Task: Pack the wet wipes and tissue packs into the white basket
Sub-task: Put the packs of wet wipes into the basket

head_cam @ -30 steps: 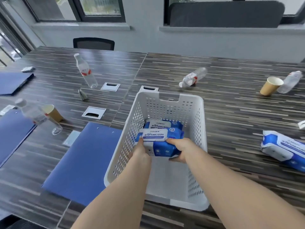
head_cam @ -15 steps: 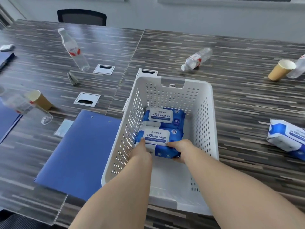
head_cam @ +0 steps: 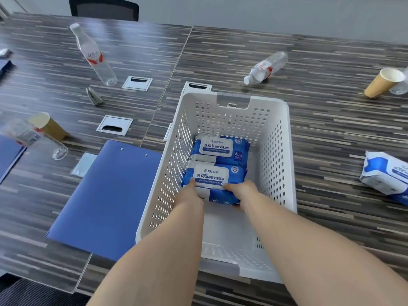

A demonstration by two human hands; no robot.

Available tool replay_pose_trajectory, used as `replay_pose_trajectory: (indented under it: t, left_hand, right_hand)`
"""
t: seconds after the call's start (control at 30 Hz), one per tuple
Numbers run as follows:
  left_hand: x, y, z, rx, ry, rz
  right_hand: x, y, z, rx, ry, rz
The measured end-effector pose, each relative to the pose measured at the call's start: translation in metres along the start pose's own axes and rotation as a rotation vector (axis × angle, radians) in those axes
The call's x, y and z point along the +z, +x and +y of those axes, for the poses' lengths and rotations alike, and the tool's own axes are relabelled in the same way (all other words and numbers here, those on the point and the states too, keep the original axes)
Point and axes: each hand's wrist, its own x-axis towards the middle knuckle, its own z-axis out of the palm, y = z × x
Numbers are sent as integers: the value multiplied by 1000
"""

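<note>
The white perforated basket [head_cam: 278, 155] stands on the striped table in front of me. One blue-and-white wet wipes pack [head_cam: 220, 149] lies flat at its far end. A second pack [head_cam: 212, 177] sits just in front of it on the basket floor. Both my hands reach inside the basket: my left hand [head_cam: 187, 194] holds the near pack's left end, thumb on its top, and my right hand [head_cam: 241, 193] grips its right end. A third pack [head_cam: 386, 175] lies on the table to the right of the basket.
A blue folder [head_cam: 106, 197] lies left of the basket. Plastic bottles [head_cam: 93, 55] [head_cam: 266, 67] [head_cam: 26, 135], paper cups [head_cam: 383, 81] [head_cam: 49, 125], a small clip [head_cam: 94, 96] and cable ports [head_cam: 114, 125] dot the table. A black chair [head_cam: 103, 7] stands at the far edge.
Both hands have lowered the near wipes pack down to the basket floor, right against the first pack. The view has tilted downward and closer.
</note>
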Motion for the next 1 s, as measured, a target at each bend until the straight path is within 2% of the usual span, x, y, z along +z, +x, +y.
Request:
replay_pose_trajectory:
  t: [0.1, 0.3, 0.5, 0.57, 0.67, 0.77, 1.0]
  left_hand:
    - [2, -8, 8, 20, -8, 24]
    - [11, -48, 20, 33, 3, -119]
    - [17, -112, 29, 108, -234, -309]
    - [23, -127, 30, 198, -252, -417]
    - [35, -155, 25, 379, -156, -586]
    - [49, -176, 9, 466, -126, -649]
    - [100, -211, -52, 399, -70, -732]
  right_hand:
    - [0, -6, -3, -60, -53, 28]
    - [-5, -34, -20, -305, 23, 122]
    - [-18, -73, -37, -550, 152, -16]
    - [-28, -84, -41, -607, 209, -40]
    - [-53, -104, -45, -693, 276, -34]
    - [-90, -115, -46, -745, 346, -22]
    - [-198, -114, -26, -736, 453, 87]
